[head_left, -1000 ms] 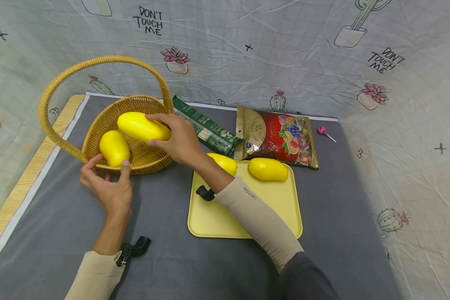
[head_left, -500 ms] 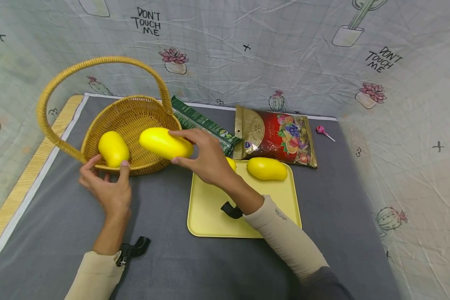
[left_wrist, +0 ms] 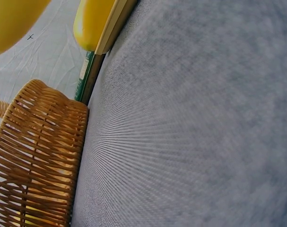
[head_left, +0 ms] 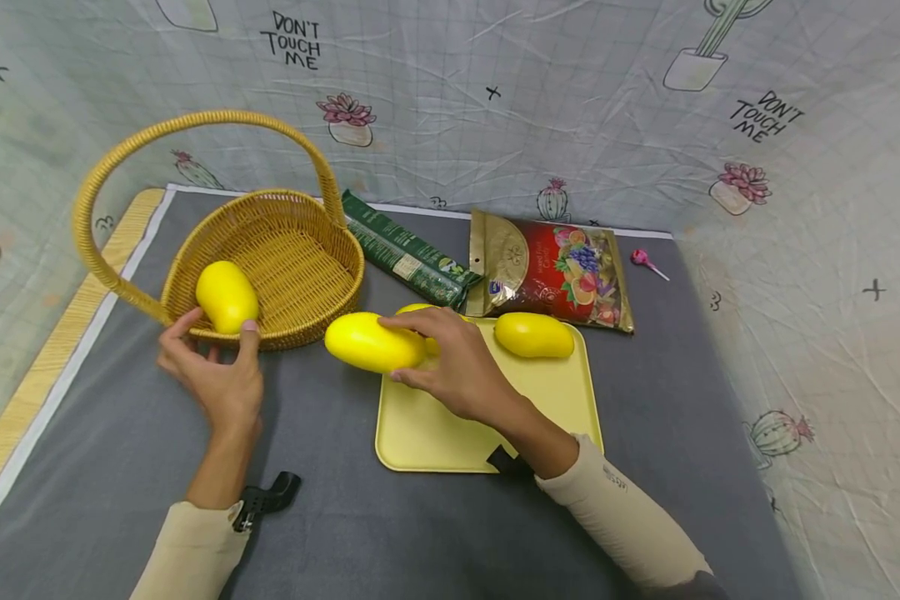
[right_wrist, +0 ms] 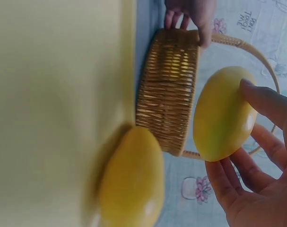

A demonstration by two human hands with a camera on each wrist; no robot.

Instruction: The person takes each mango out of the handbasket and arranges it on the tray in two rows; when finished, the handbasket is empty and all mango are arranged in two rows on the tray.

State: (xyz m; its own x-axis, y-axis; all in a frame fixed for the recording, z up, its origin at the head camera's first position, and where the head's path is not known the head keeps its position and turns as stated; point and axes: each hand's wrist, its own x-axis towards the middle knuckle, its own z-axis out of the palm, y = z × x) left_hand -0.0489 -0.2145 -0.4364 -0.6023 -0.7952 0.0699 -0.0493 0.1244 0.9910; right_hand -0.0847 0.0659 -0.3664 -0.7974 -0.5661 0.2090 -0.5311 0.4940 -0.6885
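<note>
In the head view my right hand (head_left: 461, 367) pinches a yellow mango (head_left: 375, 342) between thumb and fingers, above the left edge of the yellow tray (head_left: 450, 446). My left hand (head_left: 221, 371) grips the near rim of the wicker basket (head_left: 300, 267), where one mango (head_left: 227, 297) lies at the left. Two mangoes rest toward the tray's back; the right one (head_left: 534, 335) shows whole, the other is partly behind my right hand. The right wrist view has the held mango (right_wrist: 224, 113) in my fingers (right_wrist: 252, 170), with a tray mango (right_wrist: 133, 182) below it.
A green packet (head_left: 408, 254) lies between the basket and a red and gold candy bag (head_left: 555, 271) behind the tray. A pink lollipop (head_left: 642, 258) is at the back right. The basket's tall handle (head_left: 217, 118) arches upward; a patterned cloth hangs behind.
My right hand has carried the mango out from over the basket, rightward and toward the near side, to the tray's left edge. My left hand has stayed on the basket rim.
</note>
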